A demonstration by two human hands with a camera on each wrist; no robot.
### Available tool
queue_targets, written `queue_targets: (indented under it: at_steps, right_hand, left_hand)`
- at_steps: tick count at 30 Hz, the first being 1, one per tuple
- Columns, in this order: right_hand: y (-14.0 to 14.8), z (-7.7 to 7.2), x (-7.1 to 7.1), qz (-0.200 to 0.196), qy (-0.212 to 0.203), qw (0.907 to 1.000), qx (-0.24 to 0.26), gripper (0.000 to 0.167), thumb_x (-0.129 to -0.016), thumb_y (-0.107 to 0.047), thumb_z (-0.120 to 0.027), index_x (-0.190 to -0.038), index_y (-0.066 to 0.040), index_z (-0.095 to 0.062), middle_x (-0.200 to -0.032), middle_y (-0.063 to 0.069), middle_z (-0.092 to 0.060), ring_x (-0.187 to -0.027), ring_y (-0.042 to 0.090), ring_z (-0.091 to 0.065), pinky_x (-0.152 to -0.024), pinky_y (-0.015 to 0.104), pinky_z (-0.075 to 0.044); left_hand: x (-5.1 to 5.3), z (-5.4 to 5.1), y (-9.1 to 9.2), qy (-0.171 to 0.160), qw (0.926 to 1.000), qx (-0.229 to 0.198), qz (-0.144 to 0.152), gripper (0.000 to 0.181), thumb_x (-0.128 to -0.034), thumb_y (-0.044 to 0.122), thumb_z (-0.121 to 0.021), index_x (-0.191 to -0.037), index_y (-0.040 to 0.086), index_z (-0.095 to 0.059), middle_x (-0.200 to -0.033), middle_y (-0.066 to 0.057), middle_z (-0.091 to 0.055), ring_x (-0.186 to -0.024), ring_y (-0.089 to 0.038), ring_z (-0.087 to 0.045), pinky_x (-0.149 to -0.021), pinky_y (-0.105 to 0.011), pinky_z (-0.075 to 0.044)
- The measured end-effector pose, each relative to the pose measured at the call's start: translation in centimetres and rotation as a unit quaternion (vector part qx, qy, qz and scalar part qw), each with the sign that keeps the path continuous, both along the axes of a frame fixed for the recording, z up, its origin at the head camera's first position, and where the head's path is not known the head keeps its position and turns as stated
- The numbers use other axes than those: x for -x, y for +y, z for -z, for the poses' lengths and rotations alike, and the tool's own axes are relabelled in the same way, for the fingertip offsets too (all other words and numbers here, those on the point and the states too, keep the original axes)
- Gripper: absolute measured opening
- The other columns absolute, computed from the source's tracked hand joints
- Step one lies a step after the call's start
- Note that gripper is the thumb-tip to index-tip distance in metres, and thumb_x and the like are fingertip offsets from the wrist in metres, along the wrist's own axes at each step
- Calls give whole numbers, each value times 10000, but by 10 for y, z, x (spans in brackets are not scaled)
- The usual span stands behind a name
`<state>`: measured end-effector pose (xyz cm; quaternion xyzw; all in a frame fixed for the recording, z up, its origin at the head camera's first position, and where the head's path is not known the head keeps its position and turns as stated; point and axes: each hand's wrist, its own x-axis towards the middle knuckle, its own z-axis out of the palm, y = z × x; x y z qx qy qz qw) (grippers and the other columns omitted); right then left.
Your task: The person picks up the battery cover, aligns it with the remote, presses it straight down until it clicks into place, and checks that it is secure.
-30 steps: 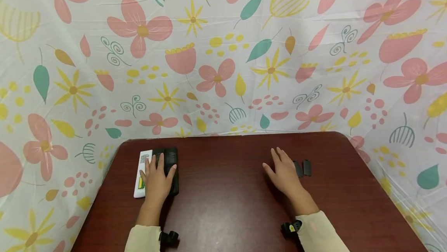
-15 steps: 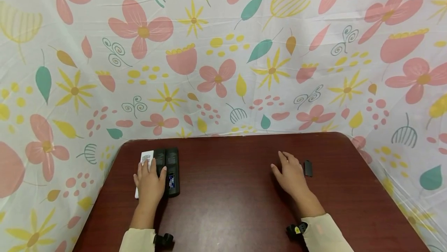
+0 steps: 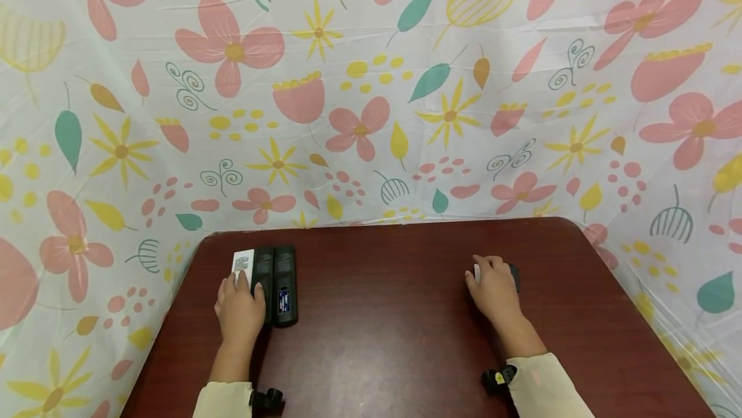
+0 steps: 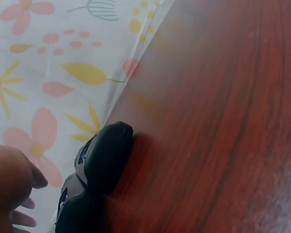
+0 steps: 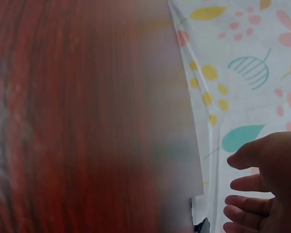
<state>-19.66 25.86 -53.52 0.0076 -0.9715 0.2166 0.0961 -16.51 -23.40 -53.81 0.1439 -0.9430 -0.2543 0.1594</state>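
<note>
My left hand lies over the lower part of a white remote, fingers loosely extended. Beside it are two dark remotes, the right one showing batteries in its open compartment. The left wrist view has the left hand with fingers apart near the dark remotes. On the right, my right hand covers most of some small pieces; a white piece and a dark one peek out. In the right wrist view the right hand's fingers are slightly bent and apart.
The brown tabletop spreads between the hands. A floral cloth hangs behind its far edge and along both sides. A dark camera is strapped to each wrist.
My left hand has moved left and towards me, uncovering the dark remotes and the batteries. The right hand has shifted right over the small dark pieces; a white piece now shows beside it.
</note>
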Motion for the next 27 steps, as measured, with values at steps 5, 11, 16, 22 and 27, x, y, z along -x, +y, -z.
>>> queue_targets:
  at_steps: [5, 11, 16, 22, 27]
  right_hand:
    - [7, 3, 2, 204, -102, 9997, 5, 493, -997, -224, -587, -1379, 84, -533, -1308, 362, -497, -1186, 523, -473, -951, 628, -441]
    - [11, 6, 4, 377, -184, 9991, -67, 484, -975, -212, -599, -1342, 99, -548, -1277, 378, -515, -1170, 539, -488, -955, 637, -437]
    - [13, 5, 3, 424, -390, 9983, -98, 495, -973, -207, -592, -1344, 116, -533, -1272, 396, -508, -1171, 550, -486, -966, 641, -428]
    - [15, 4, 3, 434, -512, 9977, -120, 490, -961, -190, -615, -1339, 112, -538, -1262, 397, -512, -1160, 555, -490, -959, 641, -429]
    - [17, 6, 5, 421, -531, 9976, -149, 490, -950, -171, -627, -1342, 110, -536, -1269, 390, -516, -1165, 549, -492, -968, 638, -429]
  left_hand:
    - [-1, 3, -4, -146, 9998, 47, -135, 562, -998, 207, -543, -1427, -141, -436, -1486, -357, -389, -1369, -538, -353, -1007, -727, -339]
    - [-5, 1, -7, -189, 9994, -54, -269, 566, -989, 222, -540, -1403, -152, -446, -1434, -361, -436, -1275, -576, -431, -965, -721, -366]
    - [-6, 1, -10, -262, 9988, -103, -405, 580, -978, 231, -550, -1394, -163, -454, -1384, -371, -473, -1218, -595, -461, -953, -711, -380]
    - [-8, 5, -16, -435, 9980, 9, -469, 557, -956, 211, -527, -1357, -173, -476, -1298, -406, -499, -1151, -612, -477, -907, -704, -399]
    - [-9, 4, -19, -489, 9974, 149, -512, 530, -949, 201, -523, -1311, -184, -498, -1221, -432, -510, -1076, -615, -492, -846, -688, -423]
